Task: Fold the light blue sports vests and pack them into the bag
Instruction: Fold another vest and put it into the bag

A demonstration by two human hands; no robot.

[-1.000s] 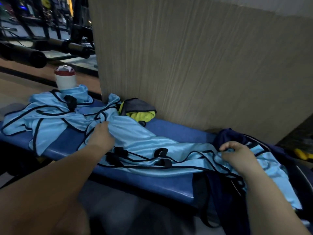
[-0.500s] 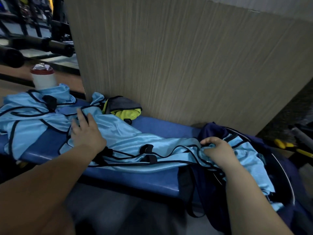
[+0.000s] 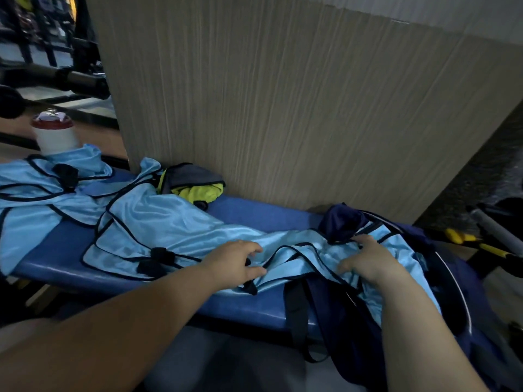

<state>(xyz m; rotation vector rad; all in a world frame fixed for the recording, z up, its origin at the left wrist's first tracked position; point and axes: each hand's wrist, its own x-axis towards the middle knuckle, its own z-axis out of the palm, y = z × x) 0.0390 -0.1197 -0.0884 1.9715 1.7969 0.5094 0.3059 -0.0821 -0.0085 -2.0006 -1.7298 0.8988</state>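
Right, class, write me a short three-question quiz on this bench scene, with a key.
1. True or false: the left hand and the right hand both touch light blue vest fabric.
2. Multiple choice: the navy bag sits at which part of the bench? A left end; B middle; C right end.
3. Fill in: the white bottle has a ___ lid.
Key: 1 true; 2 C; 3 red.

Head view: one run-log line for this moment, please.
left hand grips light blue vest on blue bench | right hand presses its end over navy bag | second vest lies unfolded, left
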